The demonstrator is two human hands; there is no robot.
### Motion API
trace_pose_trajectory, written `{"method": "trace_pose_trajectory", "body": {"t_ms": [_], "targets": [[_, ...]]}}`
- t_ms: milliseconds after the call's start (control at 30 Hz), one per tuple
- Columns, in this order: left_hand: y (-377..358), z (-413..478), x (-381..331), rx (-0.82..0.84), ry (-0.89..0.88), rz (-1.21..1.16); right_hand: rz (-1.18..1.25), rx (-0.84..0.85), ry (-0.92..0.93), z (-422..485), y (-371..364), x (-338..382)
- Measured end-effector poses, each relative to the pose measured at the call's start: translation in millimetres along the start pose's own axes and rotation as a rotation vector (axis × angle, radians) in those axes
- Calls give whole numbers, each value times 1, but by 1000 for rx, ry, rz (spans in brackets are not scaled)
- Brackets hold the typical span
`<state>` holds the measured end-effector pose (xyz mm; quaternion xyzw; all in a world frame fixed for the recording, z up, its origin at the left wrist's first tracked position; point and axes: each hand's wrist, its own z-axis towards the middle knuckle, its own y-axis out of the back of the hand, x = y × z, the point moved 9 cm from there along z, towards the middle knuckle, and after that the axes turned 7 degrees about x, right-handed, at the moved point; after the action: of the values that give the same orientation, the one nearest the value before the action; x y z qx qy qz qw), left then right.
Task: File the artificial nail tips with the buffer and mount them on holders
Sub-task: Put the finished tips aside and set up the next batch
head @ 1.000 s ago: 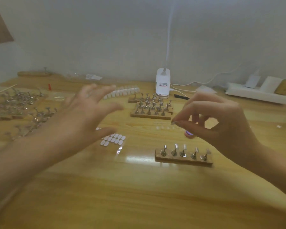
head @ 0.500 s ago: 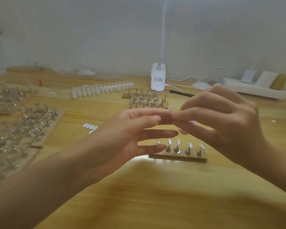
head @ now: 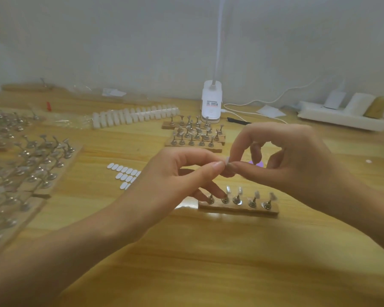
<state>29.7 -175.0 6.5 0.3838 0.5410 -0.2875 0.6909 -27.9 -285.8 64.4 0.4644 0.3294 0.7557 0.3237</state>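
Both hands meet above the middle of the table [head: 208, 262]. The left hand [head: 175, 180] has its thumb and forefinger curled together, and the right hand [head: 297, 160] does the same from the other side. Between them they pinch one small pale nail tip [head: 226, 161], held in the air. The tip is blurred, so I cannot tell which way it faces. The right hand's other fingers are bent and lifted; the left hand's lower fingers reach down toward the wooden strip [head: 237, 209] just below.

That strip lies flat, closer to the near edge than the other things, and carries a row of five metal stands [head: 237, 198]. Several of them bear mounted tips [head: 228, 189]; the leftmost is partly hidden behind the left fingers.

A purple object [head: 258, 164] shows behind the right fingers, too covered to identify. Further toward the far edge sits a stack of strips [head: 195, 138] with bare stands. Behind it, at the far edge by the wall, stands a white lamp base [head: 211, 103]. A long row of white tips [head: 133, 115] lies to its left. White oval stickers [head: 123, 172] lie in rows left of the left hand. Many more holders [head: 36, 165] crowd the left edge. A white power strip [head: 341, 118] sits in the far right corner.
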Motion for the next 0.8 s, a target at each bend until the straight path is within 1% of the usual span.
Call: {"method": "trace_pose_trajectory", "body": {"t_ms": [233, 433, 633, 733, 800], "targets": [[7, 0, -4, -52, -115, 105, 37, -84, -38, 0, 4, 3], [8, -1, -5, -62, -142, 154, 269, -35, -86, 3, -1, -6], [10, -2, -8, -90, -135, 222, 200, -31, -92, 4, -4, -5], [15, -4, -8, -121, -125, 331, 170, -42, -88, 7, -1, -3], [16, -5, -1, -116, -77, 421, 190, -1, -112, 11, 0, -9]]}}
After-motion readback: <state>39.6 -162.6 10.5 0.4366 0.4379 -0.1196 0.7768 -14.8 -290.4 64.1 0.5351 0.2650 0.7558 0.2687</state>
